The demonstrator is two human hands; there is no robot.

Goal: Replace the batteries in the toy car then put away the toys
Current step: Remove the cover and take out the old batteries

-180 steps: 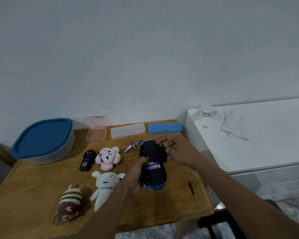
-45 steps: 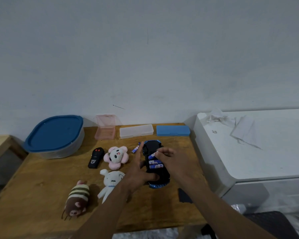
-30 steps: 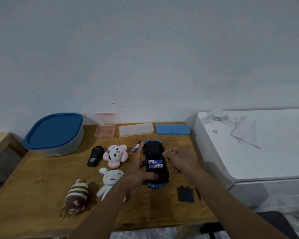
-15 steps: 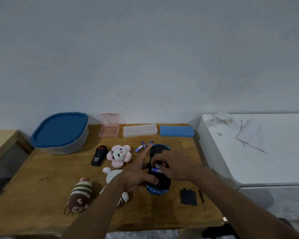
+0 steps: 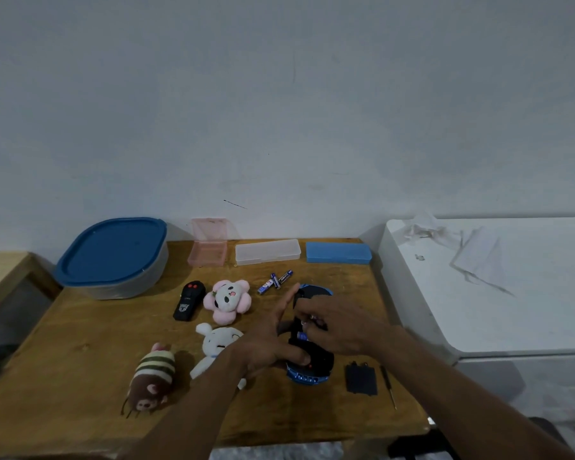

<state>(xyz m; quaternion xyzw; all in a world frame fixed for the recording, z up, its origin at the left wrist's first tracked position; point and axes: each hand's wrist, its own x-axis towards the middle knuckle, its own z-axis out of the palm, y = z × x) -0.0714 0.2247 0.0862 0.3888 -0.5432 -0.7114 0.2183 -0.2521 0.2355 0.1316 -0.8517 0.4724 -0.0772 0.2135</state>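
**Inspector:** Where is the toy car [image 5: 309, 363]?

**Assistant:** Upside down on the right half of the tabletop [image 5: 80, 343], nearer the front edge than the back.

**Inspector:** And the hands?

**Assistant:** The left hand [image 5: 269, 346] clamps the car, thumb across its underside and forefinger straight along its left flank. The right hand [image 5: 339, 327] has its fingertips curled down on a battery [image 5: 302, 335] in the open bay.

**Inspector:** What is at the right edge?

**Assistant:** The black cover [image 5: 361, 379] lies just beside the car. The screwdriver [image 5: 388, 386] lies beyond it, close to the edge and the white cabinet [image 5: 512, 293].

**Inspector:** And the back edge?

**Assistant:** It is lined from the left corner with a blue-lidded tub [image 5: 113, 257], pink box [image 5: 208, 250], clear case [image 5: 268, 251] and blue case [image 5: 337, 253]. Three spare batteries [image 5: 275, 282] lie just ahead of the clear case.

**Inspector:** And to the left?

**Assistant:** The remote [image 5: 189, 300], pink plush [image 5: 228, 298], white plush [image 5: 218, 346] and striped plush [image 5: 151, 376] sit mid-table. The left forearm crosses the white plush. Bare wood runs along the left edge and the front-left corner.
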